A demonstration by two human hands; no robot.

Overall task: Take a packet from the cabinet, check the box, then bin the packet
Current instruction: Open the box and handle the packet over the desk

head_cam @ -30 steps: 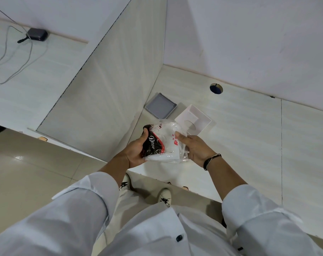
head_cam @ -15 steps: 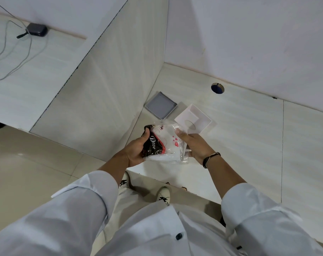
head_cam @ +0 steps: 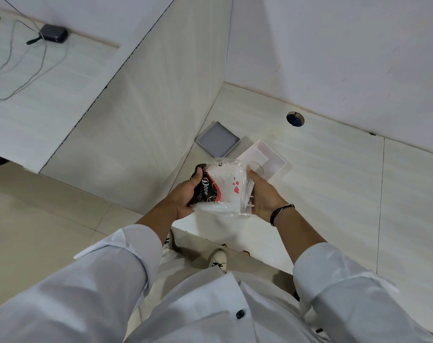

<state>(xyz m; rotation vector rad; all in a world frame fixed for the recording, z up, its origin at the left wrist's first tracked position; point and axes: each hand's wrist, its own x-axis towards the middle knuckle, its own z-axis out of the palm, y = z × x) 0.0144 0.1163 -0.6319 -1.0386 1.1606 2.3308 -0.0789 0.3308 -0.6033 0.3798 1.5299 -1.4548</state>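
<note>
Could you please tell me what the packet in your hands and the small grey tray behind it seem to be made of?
Packet: thin glossy plastic film, judging by its clear, crinkled, light-catching edges. Grey tray: probably matte plastic or card; flat, dull, with a thin raised rim.

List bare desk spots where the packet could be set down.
Widest free patch: desk right of the white tray, below the cable hole, out to the seam. Also the near edge under the packet, held in the left hand and right hand. Crowded: the corner with the grey lid and tray.
</note>
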